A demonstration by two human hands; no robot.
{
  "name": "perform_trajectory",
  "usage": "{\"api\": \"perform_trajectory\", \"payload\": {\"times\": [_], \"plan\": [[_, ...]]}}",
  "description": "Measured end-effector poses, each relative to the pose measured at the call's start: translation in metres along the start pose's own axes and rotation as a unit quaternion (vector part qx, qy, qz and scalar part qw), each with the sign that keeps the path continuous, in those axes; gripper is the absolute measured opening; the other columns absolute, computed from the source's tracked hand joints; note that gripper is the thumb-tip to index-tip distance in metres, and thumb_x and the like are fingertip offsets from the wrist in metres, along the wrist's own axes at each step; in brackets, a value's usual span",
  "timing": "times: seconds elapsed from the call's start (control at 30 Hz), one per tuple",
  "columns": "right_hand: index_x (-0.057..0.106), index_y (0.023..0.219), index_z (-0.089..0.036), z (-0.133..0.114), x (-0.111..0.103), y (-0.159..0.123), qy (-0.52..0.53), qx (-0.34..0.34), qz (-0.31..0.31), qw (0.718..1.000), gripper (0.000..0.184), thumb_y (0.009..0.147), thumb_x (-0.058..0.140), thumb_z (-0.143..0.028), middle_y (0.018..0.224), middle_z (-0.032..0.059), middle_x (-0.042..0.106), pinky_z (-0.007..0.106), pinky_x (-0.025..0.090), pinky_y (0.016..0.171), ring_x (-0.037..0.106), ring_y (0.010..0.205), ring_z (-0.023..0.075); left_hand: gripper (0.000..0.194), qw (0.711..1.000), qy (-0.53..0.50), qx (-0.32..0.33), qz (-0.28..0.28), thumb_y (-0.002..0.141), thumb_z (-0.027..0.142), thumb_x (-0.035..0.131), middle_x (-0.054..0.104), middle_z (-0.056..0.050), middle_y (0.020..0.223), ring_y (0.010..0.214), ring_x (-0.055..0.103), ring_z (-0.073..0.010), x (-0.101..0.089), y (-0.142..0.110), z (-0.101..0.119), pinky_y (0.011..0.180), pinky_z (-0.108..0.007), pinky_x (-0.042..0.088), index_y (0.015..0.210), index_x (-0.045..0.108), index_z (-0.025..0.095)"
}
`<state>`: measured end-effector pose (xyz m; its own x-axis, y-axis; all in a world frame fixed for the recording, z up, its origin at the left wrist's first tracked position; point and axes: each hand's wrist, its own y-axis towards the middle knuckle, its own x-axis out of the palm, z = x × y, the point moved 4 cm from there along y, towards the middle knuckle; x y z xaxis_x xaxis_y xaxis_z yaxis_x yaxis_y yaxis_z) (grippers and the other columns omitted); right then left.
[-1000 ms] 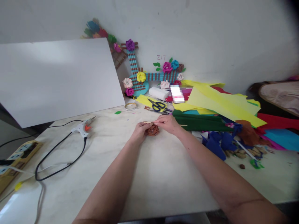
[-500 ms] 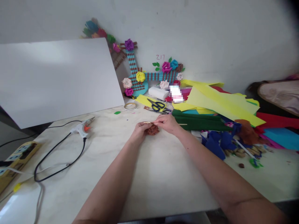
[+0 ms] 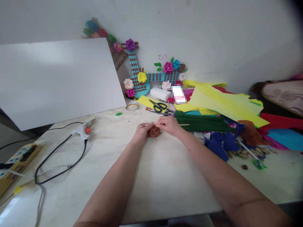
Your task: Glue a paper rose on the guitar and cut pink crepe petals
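Clock ref.: brown flower = ctr, 12 o'clk = far side, dirs. as seen in head view.

1. Table (image 3: 163, 176): pale top, carries all items below except as noted.
2. Board (image 3: 59, 82): white, tilted, at 10.
3. Yellow paper (image 3: 229, 104): sheets heaped at 2.
4. Green paper (image 3: 201, 122): dk, folded, just short of 3, near R hand.
5. Guitar (image 3: 134, 67): blue w/ brown strips & paper blooms, neck up, between 11 and 12, by wall (image 3: 208, 37).
6. Strip (image 3: 17, 165): pwr outlets, at 9, L edge of view.
7. Blue scraps (image 3: 219, 146): loose pile, at 3.
8. Glue gun (image 3: 82, 130): white, orange trigger, at 9, on its side, blk cord looped toward 8.
9. L hand (image 3: 142, 130): fingers closed, gripping flower at its 9 to 10 edge.
10. R hand (image 3: 167, 125): thumb & fingers pinched on stick, at flower's 1 to 2 edge; hands nearly touching.
11. Scissors (image 3: 160, 106): blk handles, just past 12.
12. Tape (image 3: 131, 110): roll lying flat, at 10.
13. Flower (image 3: 155, 132): brown, crumpled petals, between hands.
14. Stick (image 3: 184, 125): thin, pale, partly hidden by R hand, free end toward 3.
15. Leaf (image 3: 118, 114): green, flat, at 10, nearer table's far edge.
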<state>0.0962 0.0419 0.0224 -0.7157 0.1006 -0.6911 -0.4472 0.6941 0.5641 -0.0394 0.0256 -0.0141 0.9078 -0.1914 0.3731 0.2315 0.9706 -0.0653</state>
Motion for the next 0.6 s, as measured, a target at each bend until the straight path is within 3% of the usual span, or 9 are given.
{"api": "perform_trajectory", "payload": {"times": [0.2, 0.43, 0.6], "plan": [[0.073, 0.078, -0.020, 0.007, -0.003, 0.002, 0.077, 0.032, -0.026, 0.996, 0.013, 0.075, 0.061, -0.018, 0.075, 0.0025, 0.068, 0.022, 0.044, 0.062, 0.062, 0.072, 0.0133, 0.031, 1.000, 0.013, 0.007, 0.008, 0.055, 0.037, 0.077, 0.065, -0.007, 0.061, 0.052, 0.057, -0.0140, -0.001, 0.001, -0.001, 0.054, -0.026, 0.044, 0.063, 0.065, 0.010], [0.073, 0.086, -0.020, 0.011, -0.004, 0.000, 0.062, 0.063, -0.082, 0.993, 0.018, 0.076, 0.058, -0.017, 0.081, 0.0038, 0.071, 0.024, 0.045, 0.063, 0.062, 0.072, 0.0145, 0.032, 1.000, 0.020, 0.010, 0.005, 0.055, 0.037, 0.077, 0.067, -0.008, 0.065, 0.058, 0.060, -0.0167, -0.002, 0.001, -0.002, 0.059, -0.029, 0.046, 0.069, 0.067, 0.010], [0.073, 0.091, -0.020, 0.013, -0.006, -0.004, 0.046, 0.119, -0.137, 0.982, 0.021, 0.079, 0.056, -0.024, 0.058, -0.0003, 0.067, 0.022, 0.042, 0.054, 0.059, 0.055, 0.0123, 0.032, 1.000, 0.030, 0.011, 0.001, 0.054, 0.036, 0.078, 0.066, -0.007, 0.065, 0.058, 0.060, -0.0159, -0.004, 0.003, -0.003, 0.060, -0.028, 0.046, 0.069, 0.066, 0.010]]}}
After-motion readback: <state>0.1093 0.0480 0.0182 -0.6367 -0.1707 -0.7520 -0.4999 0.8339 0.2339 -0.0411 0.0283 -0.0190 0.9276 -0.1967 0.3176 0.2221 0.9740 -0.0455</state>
